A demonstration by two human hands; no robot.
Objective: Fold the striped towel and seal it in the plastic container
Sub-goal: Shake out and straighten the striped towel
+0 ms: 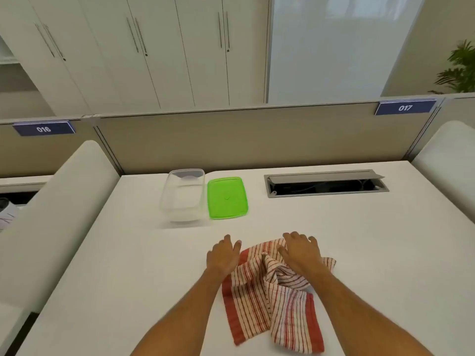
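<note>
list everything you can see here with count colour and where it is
striped towel: 1, red and white, crumpled on the near middle of the desk
plastic container: 1, clear, open, far left-centre of the desk
lid: 1, green, flat on the desk just right of the container
cable hatch: 1, grey, lid raised, far right of the desk
desk: 1, white
number plates: 2, blue, on the partition, reading 016 and 017
cupboards: several doors, white, behind the partition
plant: 1, green, far right
left hand: 1, open, at the towel's left edge
right hand: 1, open, flat on the towel
</note>
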